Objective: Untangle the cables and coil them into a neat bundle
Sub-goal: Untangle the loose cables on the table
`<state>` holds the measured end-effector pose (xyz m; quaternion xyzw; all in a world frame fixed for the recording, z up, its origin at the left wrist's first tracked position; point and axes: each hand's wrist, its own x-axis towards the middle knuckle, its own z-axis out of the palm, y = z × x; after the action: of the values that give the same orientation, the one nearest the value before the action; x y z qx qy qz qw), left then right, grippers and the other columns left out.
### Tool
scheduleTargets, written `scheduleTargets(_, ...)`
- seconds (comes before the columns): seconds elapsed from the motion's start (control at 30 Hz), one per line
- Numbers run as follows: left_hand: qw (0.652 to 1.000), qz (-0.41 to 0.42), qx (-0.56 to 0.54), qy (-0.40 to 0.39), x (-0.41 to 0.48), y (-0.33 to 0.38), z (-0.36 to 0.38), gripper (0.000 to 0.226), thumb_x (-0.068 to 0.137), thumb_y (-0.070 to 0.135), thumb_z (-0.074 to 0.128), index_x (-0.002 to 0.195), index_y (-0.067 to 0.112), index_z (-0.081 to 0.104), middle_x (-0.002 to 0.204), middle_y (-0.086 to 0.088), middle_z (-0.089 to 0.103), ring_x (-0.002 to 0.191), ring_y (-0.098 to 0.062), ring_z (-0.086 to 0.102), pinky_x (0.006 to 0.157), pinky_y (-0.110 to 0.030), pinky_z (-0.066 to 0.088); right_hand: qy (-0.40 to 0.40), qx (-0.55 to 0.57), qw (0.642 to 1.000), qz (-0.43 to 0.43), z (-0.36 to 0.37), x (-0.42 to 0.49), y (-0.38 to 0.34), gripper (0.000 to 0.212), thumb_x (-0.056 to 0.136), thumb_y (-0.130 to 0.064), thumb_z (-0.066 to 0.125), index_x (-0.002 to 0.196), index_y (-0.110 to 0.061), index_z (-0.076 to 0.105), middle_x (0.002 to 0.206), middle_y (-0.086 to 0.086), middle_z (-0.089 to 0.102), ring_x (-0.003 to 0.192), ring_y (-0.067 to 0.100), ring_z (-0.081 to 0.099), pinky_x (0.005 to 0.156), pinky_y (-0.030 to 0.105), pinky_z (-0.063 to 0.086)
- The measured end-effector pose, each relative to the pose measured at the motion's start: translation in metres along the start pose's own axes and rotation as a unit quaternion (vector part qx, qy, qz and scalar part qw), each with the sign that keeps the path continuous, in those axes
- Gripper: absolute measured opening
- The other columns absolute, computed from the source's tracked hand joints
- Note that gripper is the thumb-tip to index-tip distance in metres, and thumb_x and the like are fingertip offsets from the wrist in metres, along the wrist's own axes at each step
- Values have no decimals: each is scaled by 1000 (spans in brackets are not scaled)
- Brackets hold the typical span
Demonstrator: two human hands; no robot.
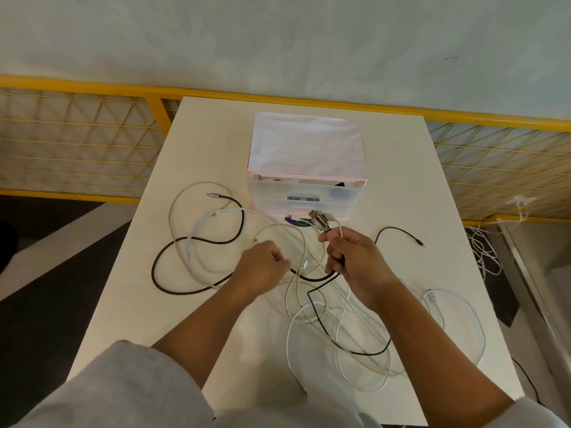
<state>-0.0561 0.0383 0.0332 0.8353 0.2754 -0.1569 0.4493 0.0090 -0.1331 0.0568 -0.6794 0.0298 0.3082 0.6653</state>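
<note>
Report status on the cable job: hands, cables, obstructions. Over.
Right hand grips the plug ends, raised. Left hand pinches a pale cable. Cables tangled across the table, none coiled. Drawer box stands just behind the plugs.

A drawer unit (306, 196) stands at the back middle of the tabletop (401, 180), with a sheet (306, 143) lying on top of it. Tangled cables (312, 278) sprawl before it, from the left half to the near right. Above the tangle, the left hand (262, 267) is beside the right hand (355, 261), and both grip cables. A railing (92, 143) runs behind the tabletop.
</note>
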Motion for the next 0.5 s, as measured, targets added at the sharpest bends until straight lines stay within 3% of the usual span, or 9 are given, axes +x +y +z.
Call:
scheduleTargets(0.07, 998, -34, -26, -44, -4, -6, 12, 26, 89, 36, 69, 97, 12, 61, 86, -9, 73, 71, -18, 65, 70, -34, 57, 4, -2, 1000, -7, 1, 0, 0, 26, 106, -11, 45, 96, -5, 68, 59, -2, 35, 50, 12, 36, 62, 34, 45)
scheduleTargets(0.13, 988, -61, -115, -81, -8, -7, 24, 23, 90, 25, 71, 99, 7, 59, 81, -11, 73, 65, -18, 64, 66, -33, 58, 8, -4, 1000, -13, 1, 0, -1, 26, 107, -11, 44, 96, -6, 68, 60, -2, 34, 50, 11, 35, 60, 33, 44)
scheduleTargets(0.3, 975, -64, -197, -79, -8, -12, 24, 6, 90, 3, 65, 93, 1, 70, 69, -9, 65, 55, -15, 59, 56, -26, 53, 38, -15, 999, -14, -3, 1, -1, 25, 106, -12, 45, 97, -6, 67, 60, -2, 32, 50, 11, 32, 54, 29, 39)
scheduleTargets(0.4, 964, -92, -233, -91, -8, -14, 12, 27, 97, 18, 63, 100, -8, 67, 59, -3, 53, 51, -14, 46, 56, -26, 47, 67, -21, 998, -4, -9, 2, 2, 25, 106, -12, 45, 96, -7, 67, 60, -1, 33, 49, 12, 31, 52, 28, 36)
scheduleTargets(0.5, 932, -135, -317, -116, -12, -16, 0, 28, 102, 24, 56, 97, -2, 67, 54, 2, 35, 45, -10, 32, 54, -26, 38, 91, -26, 995, 9, -14, 4, 6, 23, 105, -14, 47, 95, -7, 66, 59, -3, 35, 47, 11, 30, 49, 27, 34)
